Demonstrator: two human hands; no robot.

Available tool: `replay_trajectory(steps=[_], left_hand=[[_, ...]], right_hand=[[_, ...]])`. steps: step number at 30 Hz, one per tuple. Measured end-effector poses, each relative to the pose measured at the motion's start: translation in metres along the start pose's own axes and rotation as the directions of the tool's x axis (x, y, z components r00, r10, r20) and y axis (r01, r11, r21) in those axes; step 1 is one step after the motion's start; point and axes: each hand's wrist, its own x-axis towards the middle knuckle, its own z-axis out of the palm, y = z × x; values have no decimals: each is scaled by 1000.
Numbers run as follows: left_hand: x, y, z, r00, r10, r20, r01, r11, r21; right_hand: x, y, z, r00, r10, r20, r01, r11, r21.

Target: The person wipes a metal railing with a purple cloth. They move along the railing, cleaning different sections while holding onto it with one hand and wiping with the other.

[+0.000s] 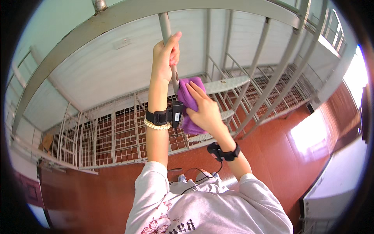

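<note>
My left hand (167,58) grips an upright grey metal bar (165,25) of the bunk bed frame, the thumb pointing up along it. Lower on the same bar, where the paint is chipped, a folded purple cloth (191,87) lies against the metal. My right hand (204,109) presses that cloth to the bar, its fingers spread over the folds and the thumb on the near side. The cloth's lower part hangs beneath the palm. Both wrists wear black straps with small devices; the left one also has a beaded bracelet.
Above the bar curves the upper bed rail (122,14). To the right stand ladder posts (274,79) with patterned steps (230,84). Below lies a wire-mesh bed base (117,131) over a red-brown floor (263,158). A white cabinet-like unit (330,190) stands at right. A cable trails from my right wrist.
</note>
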Motion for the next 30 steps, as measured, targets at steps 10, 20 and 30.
replay_trajectory(steps=[10, 20, 30], left_hand=[[-7, 4, 16, 991, -31, -132, 25, 998, -49], [-7, -2, 20, 985, 25, -170, -27, 1000, -7], [-5, 1, 17, 999, -12, -43, 11, 999, -30]], right_hand=[[15, 73, -82, 889, 422, -178, -455, 860, -230], [-7, 4, 16, 990, 16, -138, -36, 989, -146], [5, 119, -102, 929, 258, -264, -340, 878, -338]])
